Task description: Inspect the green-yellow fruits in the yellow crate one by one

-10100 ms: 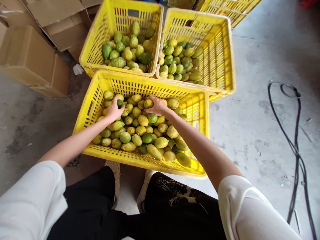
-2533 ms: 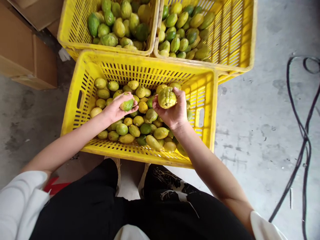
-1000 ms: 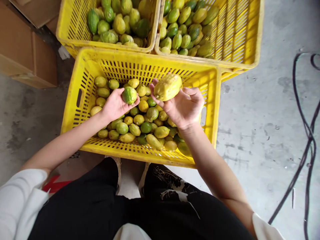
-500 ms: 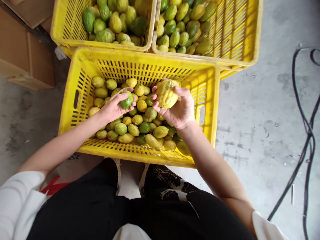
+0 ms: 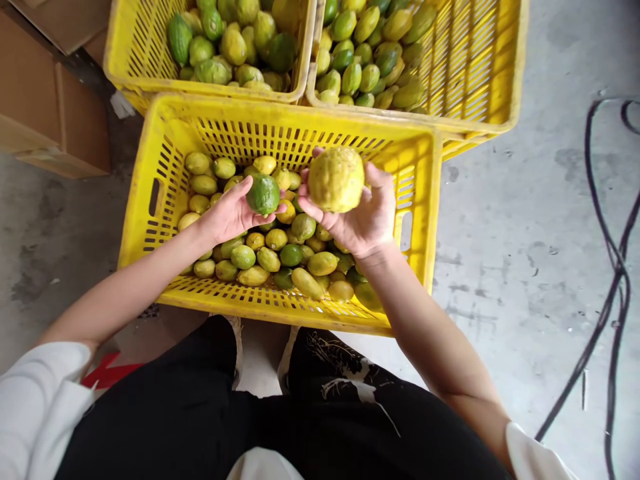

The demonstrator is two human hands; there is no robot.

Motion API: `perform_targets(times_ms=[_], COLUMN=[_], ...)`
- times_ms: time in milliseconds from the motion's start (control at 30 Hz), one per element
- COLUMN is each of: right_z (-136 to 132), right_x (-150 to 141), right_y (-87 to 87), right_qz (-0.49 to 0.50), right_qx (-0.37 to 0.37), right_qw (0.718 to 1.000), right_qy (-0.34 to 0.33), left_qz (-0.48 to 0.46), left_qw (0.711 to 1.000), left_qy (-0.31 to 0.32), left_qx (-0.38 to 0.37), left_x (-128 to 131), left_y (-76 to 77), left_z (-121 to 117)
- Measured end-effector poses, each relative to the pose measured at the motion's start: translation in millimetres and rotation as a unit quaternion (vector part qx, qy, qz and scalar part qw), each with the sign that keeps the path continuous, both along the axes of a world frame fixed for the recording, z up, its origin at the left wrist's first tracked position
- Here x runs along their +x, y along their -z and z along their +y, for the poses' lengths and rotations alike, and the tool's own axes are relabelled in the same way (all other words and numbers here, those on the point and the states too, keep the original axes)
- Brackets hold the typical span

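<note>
My left hand [image 5: 233, 212] holds a small dark green citrus fruit [image 5: 263, 194], with the thumb against its side and the fingers under it. In my right hand [image 5: 367, 220] rests a larger, bumpy yellow citrus fruit [image 5: 336, 180], cupped from below by the fingers and thumb. Both hands are above the near yellow crate [image 5: 300, 120]. Below them in it lie many yellow and green fruits [image 5: 306, 283], partly covered by the hands.
Behind the near crate stand two more yellow crates, a left one [image 5: 140, 47] and a right one [image 5: 470, 53], both with green and yellow fruit. Cardboard boxes [image 5: 30, 100] are at the far left. A black cable [image 5: 607, 313] lies on the concrete floor at the right.
The yellow fruit has turned in my right hand, and that hand's grip has loosened. The green fruit has rolled in my left hand, whose fingers now lie beneath it.
</note>
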State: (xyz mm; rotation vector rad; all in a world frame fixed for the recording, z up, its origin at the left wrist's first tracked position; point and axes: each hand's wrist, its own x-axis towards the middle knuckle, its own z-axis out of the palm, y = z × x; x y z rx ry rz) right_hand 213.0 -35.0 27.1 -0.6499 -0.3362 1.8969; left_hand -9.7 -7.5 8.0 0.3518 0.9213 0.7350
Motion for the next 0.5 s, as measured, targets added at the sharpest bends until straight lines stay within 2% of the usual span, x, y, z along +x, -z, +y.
perform_targets(times_ms=[67, 167, 267, 400, 500], right_z=[-1.2, -1.9, -1.4, 0.0, 1.3], right_x=[-0.1, -1.9, -4.6, -5.0, -3.4], right_y=[0.0, -0.2, 2.1, 7.1, 9.1], right_qz=[-0.013, -0.047, -0.065, -0.052, -0.035], right_qx=[-0.012, -0.082, -0.129, -0.106, -0.105], right_qw=[1.0, 0.995, 0.989, 0.993, 0.994], right_qy=[0.006, 0.024, 0.0, -0.019, -0.014], left_qz=[0.004, 0.004, -0.007, -0.027, -0.03], left_qw=[1.0, 1.0, 1.0, 1.0, 0.999], left_qy=[0.004, 0.002, 0.002, -0.008, -0.037], left_qx=[0.008, 0.016, 0.025, 0.01, -0.017], left_x=[-0.2, -0.6, -0.4, 1.4, 2.1], left_y=[-1.7, -3.3, -3.9, -5.1, -5.5], left_z=[-1.9, -4.1, -4.0, -1.1, 0.8])
